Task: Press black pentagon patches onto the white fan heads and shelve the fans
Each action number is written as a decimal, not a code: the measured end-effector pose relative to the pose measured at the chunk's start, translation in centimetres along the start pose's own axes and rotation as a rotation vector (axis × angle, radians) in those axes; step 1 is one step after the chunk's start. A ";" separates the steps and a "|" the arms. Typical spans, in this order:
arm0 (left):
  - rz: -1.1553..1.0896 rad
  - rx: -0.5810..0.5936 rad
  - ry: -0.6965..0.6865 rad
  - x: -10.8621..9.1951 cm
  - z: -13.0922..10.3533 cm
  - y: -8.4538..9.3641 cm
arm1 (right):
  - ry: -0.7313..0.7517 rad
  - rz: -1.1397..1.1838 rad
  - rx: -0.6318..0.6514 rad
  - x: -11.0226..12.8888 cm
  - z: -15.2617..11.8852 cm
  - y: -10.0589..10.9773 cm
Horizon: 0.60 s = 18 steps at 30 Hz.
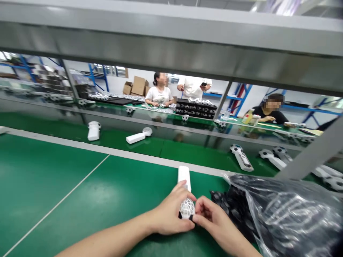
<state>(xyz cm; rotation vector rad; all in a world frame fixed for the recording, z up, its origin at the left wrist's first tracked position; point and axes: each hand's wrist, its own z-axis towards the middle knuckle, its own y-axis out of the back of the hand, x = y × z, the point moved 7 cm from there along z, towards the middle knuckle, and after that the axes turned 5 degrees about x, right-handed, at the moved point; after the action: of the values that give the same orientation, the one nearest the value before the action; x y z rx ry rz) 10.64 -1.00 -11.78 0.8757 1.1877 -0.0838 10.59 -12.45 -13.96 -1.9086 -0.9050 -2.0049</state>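
Note:
A white handheld device [184,176] lies on the green bench, its handle pointing away from me and its round lattice head [187,208] toward me. My left hand [174,210] is wrapped round the head, thumb along the near side. At the head's right edge, my right hand [211,216] has thumb and fingertips pinched on a small black piece [190,217]. More black shows at the head's lower left. To the right, dark parts [233,205] spill from a clear plastic bag [297,210].
Behind the bench edge runs a green belt [166,148] with white devices [135,137] on it, several at the right. A slanted metal post [313,146] stands at the right, below an overhead beam [160,46]. People [159,94] are at the far tables.

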 end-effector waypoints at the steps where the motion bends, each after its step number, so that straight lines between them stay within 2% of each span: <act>1: -0.002 -0.010 0.002 0.0 0.0 -0.1 | -0.006 -0.013 0.010 -0.2 0.1 0.0; 7: 0.009 -0.114 0.039 0.4 0.1 -0.5 | -0.041 -0.045 0.024 -1.0 0.4 -0.4; 10: 0.026 -0.144 0.032 0.7 0.2 -0.2 | -0.045 -0.166 0.007 -0.6 0.7 0.1; 13: 0.038 -0.080 -0.048 0.6 0.4 -0.2 | -0.062 -0.485 -0.082 -0.4 0.9 2.7; 15: 0.048 -0.045 -0.100 0.3 0.4 -0.2 | -0.081 -0.801 -0.240 -0.4 0.7 5.5; 16: 0.051 -0.055 -0.094 0.4 0.3 0.0 | -0.088 -0.972 -0.313 -0.5 0.6 6.6; 18: 0.054 -0.122 -0.010 0.7 0.2 0.3 | -0.104 -1.242 -0.357 -0.8 0.3 7.6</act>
<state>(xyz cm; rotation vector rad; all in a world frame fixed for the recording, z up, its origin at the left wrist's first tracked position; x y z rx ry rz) 11.26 -0.63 -12.19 0.7979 1.1472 0.0279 15.20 -18.47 -12.67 -1.7482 -2.2913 -2.8095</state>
